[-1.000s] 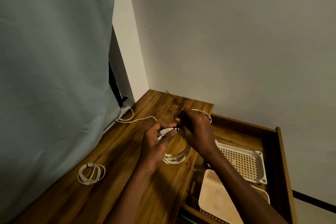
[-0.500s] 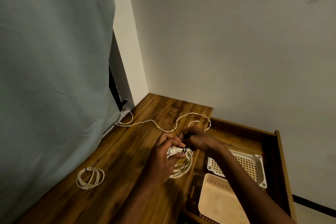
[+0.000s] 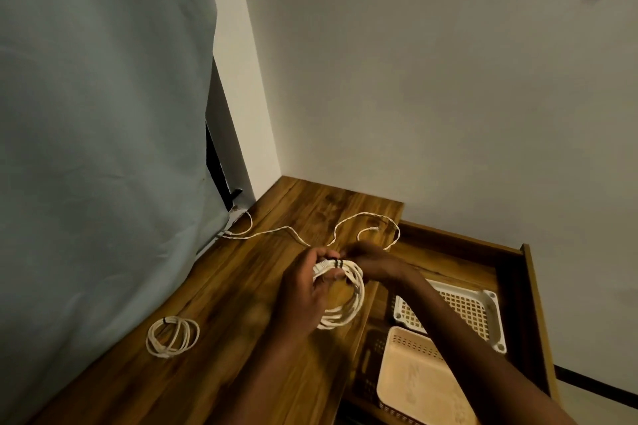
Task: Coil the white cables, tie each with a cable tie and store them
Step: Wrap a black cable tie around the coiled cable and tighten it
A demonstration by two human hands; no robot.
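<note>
My left hand [image 3: 303,290] grips a coil of white cable [image 3: 348,304] near its top, just above the wooden table's right edge. A black cable tie [image 3: 339,264] wraps the coil beside my fingers. My right hand [image 3: 371,260] pinches at the tie from the right. A second coil of white cable [image 3: 172,336], bound with a black tie, lies on the table at the left. A loose white cable [image 3: 348,221] snakes across the far part of the table toward the curtain.
The wooden table [image 3: 214,286] meets a grey-blue curtain [image 3: 103,148] on the left and white walls behind. To the right an open wooden drawer [image 3: 528,290] holds a white perforated basket [image 3: 490,307], a peach basket [image 3: 411,386] and a dark one beneath.
Both hands and the coil have come down and toward me from the table's far end. The tie's long tail no longer sticks up, and the loose cable behind now lies uncovered.
</note>
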